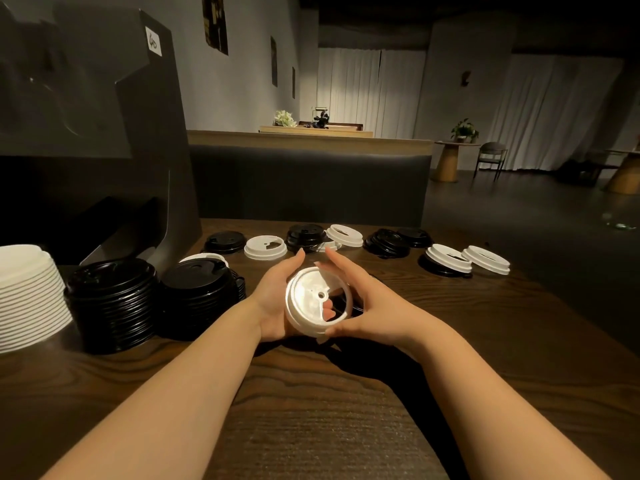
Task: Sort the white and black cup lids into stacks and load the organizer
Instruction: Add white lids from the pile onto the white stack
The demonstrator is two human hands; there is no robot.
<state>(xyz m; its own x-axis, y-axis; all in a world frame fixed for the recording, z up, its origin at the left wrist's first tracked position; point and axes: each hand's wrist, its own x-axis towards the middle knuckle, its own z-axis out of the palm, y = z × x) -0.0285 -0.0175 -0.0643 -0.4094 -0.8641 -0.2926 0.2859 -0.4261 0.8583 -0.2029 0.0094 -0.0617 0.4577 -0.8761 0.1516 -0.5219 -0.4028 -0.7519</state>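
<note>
Nearest us, our left hand (273, 303) and right hand (367, 313) meet over the wooden table (311, 410), both on one white lid (317, 299) held up off the surface and tilted toward us. Left palm cups its left edge, fingers mostly straight and pointing away; right thumb and fingers curl round the lid's lower right rim. Something dark sits behind the lid between the hands, maybe a black lid, cannot tell. Step in hand, as we judge it: sorting, one white lid picked out and being squared up. Left of the hands sit two black stacks (114, 303) and (199, 299), side by side, with the white stack (27, 299) at the far left edge, well apart from the held lid. Next move probably calls for carrying the lid left past both black stacks and seating it on the white stack, rim aligned. Farther back, loose lids (346, 244), black and white mixed, some overlapping, run in a row across the table. Behind the stacks at left stands the dark organizer (104, 116), not yet loaded as far as we can see.
</note>
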